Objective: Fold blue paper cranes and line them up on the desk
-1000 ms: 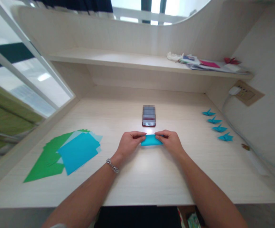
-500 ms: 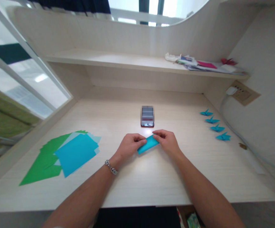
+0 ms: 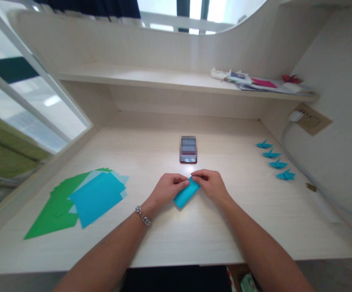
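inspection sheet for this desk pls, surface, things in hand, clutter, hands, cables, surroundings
surface: flat, pale wood-grain desk
things in hand: folded blue paper strip, slanted
other paper: flat blue paper sheets overlapping green paper sheets at left; four small blue folded-paper birds in a row at right
clutter: dark rectangular phone, screen blurred, beyond the hands
hands: left hand and right hand both pinching the strip near its far end
cables: pale cable at right, white plug in beige wall socket
surroundings: pale wooden shelf above; green fabric curtain at left
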A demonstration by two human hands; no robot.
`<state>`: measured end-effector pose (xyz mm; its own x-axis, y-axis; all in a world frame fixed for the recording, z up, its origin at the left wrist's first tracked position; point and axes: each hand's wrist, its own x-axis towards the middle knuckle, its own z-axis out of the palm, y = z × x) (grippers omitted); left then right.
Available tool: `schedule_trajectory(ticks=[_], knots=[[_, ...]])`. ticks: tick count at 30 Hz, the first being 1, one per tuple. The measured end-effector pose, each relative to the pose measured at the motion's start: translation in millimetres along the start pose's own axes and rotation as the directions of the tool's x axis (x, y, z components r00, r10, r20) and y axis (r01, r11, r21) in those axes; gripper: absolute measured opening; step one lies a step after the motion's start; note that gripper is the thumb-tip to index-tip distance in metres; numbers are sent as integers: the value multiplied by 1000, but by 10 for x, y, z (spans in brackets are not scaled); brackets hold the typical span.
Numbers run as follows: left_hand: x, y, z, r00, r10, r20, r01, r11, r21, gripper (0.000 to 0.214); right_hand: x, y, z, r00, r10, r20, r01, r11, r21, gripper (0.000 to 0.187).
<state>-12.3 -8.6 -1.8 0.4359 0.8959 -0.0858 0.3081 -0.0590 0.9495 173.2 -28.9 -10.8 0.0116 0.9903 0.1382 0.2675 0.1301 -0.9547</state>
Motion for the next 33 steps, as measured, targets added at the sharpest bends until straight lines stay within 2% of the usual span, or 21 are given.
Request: schedule_trajectory(ticks=[2,6,9,13,20,26,33], knots=[[8,-14,5,1000,6,-5,-6,1000,-4,23,-9,-12,8,1000,-10,4,10,1000,0,17],[18,-4,14,995,31,-90,-36,998,-57,20,-5,-3,29,1000,16,-23,-15,998,64,26],[10,26,20,993,16,-115,-30,993,-117,18,8,17,28,999,23,-38,-20,997,71,20],[-14,67,26,996,-33,-77,12,968,-251,20,6,5,5,999,22,-36,-19,996,84,17],[-20,40,13,995,-97,24,96,861,-499,28,-38,-75,-3,999,18,37,-23,990,136,16],[-5,0,4,993,-102,63,120,830,-544,28,-44,-89,-8,999,15,45,-22,988,151,15],[-4,-16,4,992,-107,72,129,838,-530,29,-43,-100,-21,998,15,59,-25,987,162,16]])
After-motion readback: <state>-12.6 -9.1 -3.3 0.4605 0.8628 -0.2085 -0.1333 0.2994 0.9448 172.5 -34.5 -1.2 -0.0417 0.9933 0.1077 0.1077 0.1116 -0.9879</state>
